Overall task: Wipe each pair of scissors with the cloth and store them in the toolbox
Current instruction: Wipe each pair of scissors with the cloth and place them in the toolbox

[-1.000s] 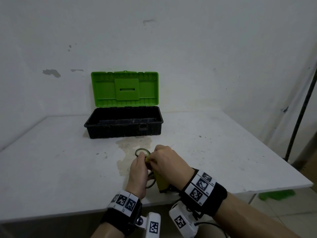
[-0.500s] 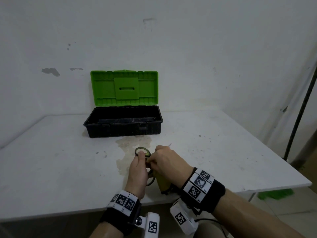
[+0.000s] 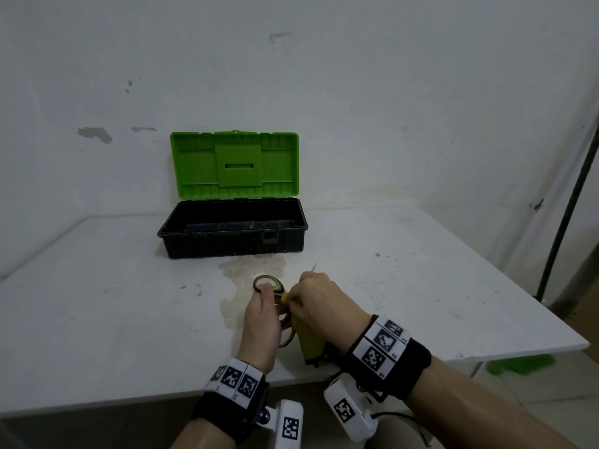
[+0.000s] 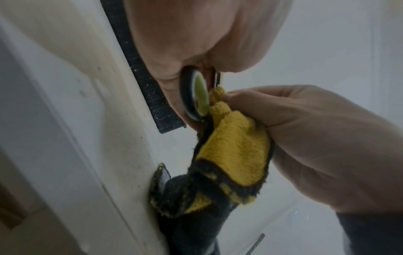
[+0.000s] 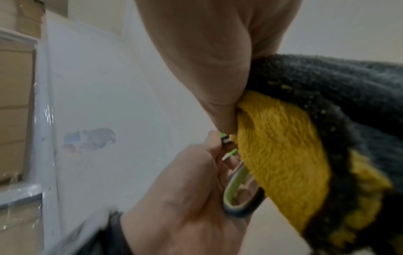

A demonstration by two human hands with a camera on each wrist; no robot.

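Head view: the left hand (image 3: 261, 322) grips the scissors (image 3: 267, 283) by the handle end, one dark loop with a green lining poking out above the fingers, so the blades are free for wiping. The right hand (image 3: 319, 303) is curled round the yellow cloth (image 3: 309, 343) and pinches it against the scissors just past the handles; the cloth's tail hangs down to the table (image 3: 97, 319) edge. A thin tip shows beyond the right knuckles, likely a blade end, too small to be sure. The toolbox (image 3: 233, 234) stands well apart at the back, its green lid up, ready to receive the pair; its inside looks bare from here, though the floor is partly hidden.

Left wrist view: the handle loop sits against the left palm, fingers wrapped. The right fingers (image 4: 261, 96) bunch the yellow pile onto the metal beside the loop. The cloth's dark border drapes down onto the table edge.

Right wrist view: the cloth fills the right side, clamped under the right thumb. The left hand holds the lower loop steady. Judgement: wiping is under way and storing is not yet done.
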